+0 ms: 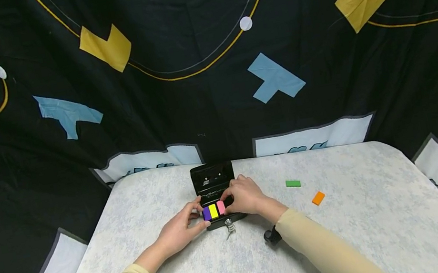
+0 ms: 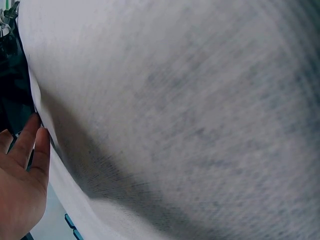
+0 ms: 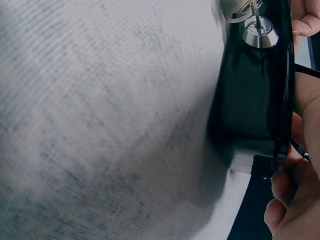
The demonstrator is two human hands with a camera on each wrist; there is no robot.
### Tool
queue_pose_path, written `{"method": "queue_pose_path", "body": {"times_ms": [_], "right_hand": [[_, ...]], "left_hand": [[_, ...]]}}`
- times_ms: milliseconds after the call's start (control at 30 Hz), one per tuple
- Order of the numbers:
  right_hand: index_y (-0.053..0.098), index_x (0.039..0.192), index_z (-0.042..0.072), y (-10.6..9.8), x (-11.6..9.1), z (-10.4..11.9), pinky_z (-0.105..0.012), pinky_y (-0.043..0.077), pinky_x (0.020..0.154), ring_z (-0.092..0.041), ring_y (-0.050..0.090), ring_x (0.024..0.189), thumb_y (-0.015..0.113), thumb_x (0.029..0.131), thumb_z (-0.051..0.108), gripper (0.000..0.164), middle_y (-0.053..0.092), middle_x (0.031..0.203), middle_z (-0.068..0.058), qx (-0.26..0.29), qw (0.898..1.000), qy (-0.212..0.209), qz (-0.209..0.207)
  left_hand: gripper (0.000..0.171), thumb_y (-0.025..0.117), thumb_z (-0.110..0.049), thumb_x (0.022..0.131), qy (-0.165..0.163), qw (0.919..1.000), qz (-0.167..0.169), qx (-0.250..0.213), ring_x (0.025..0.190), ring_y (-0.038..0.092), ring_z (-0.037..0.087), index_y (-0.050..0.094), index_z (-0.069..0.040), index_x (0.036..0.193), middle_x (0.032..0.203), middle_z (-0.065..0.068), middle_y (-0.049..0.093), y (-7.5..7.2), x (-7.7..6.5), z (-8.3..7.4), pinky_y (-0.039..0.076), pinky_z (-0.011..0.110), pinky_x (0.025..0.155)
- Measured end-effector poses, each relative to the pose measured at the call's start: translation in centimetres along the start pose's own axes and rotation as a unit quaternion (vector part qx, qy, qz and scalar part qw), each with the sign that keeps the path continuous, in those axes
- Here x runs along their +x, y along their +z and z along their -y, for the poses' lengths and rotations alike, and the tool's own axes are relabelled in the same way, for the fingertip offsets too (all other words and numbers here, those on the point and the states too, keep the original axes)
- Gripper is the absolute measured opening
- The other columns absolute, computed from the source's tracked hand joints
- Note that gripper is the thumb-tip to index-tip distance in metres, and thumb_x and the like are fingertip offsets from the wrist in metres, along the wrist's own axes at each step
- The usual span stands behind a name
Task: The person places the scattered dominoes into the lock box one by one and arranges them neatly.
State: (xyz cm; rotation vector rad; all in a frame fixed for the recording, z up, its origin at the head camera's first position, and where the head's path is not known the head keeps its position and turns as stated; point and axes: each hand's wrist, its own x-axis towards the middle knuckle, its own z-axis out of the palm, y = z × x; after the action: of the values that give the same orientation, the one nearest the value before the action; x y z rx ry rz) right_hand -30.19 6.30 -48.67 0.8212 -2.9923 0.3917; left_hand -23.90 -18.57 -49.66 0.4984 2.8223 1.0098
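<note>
A black metal cash box [image 1: 216, 224] stands on the table with its lid [image 1: 212, 172] tipped back. Purple [image 1: 207, 214], yellow [image 1: 213, 211] and pink [image 1: 220, 207] blocks lie side by side inside it. Thumb and index finger of my right hand [image 1: 246, 195] pinch the pink block. My left hand [image 1: 178, 230] rests at the box's left end, thumb by the front corner, fingers fairly straight along the side. Keys [image 1: 230, 227] hang from the front lock [image 3: 260, 32]. In the right wrist view, the box wall hides the blocks.
To the right of the box, a green block [image 1: 293, 183] and an orange block [image 1: 318, 198] lie on the pale patterned tablecloth [image 1: 373, 226]. Behind the table hangs a dark curtain [image 1: 213, 103] with yellow and blue shapes.
</note>
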Motion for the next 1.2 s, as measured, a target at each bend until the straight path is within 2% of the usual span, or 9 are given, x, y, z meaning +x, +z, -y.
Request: {"method": "queue_pose_path", "body": {"times_ms": [300,1200], "right_hand": [[0.081,0.108,0.030,-0.48,0.08,0.29,-0.033,0.040,0.078,-0.014,0.045,0.086,0.087,0.078,0.047,0.035,0.060,0.088,0.011,-0.023,1.000,-0.009,0.011],[0.080,0.110,0.033,-0.24,0.42,0.55,-0.033,0.041,0.083,-0.013,0.045,0.088,0.087,0.078,0.051,0.037,0.063,0.092,0.012,-0.025,0.999,-0.002,0.021]], "left_hand": [[0.039,0.073,-0.049,0.094,0.001,1.0000,-0.001,0.005,0.123,0.061,0.017,0.055,-0.025,0.120,0.164,-0.008,0.034,-0.13,0.03,-0.30,0.050,0.049,0.096],[0.040,0.072,-0.050,0.094,-0.004,1.0000,0.003,0.008,0.125,0.060,0.019,0.055,-0.025,0.121,0.165,-0.007,0.032,-0.07,-0.03,-0.16,0.049,0.050,0.097]]}}
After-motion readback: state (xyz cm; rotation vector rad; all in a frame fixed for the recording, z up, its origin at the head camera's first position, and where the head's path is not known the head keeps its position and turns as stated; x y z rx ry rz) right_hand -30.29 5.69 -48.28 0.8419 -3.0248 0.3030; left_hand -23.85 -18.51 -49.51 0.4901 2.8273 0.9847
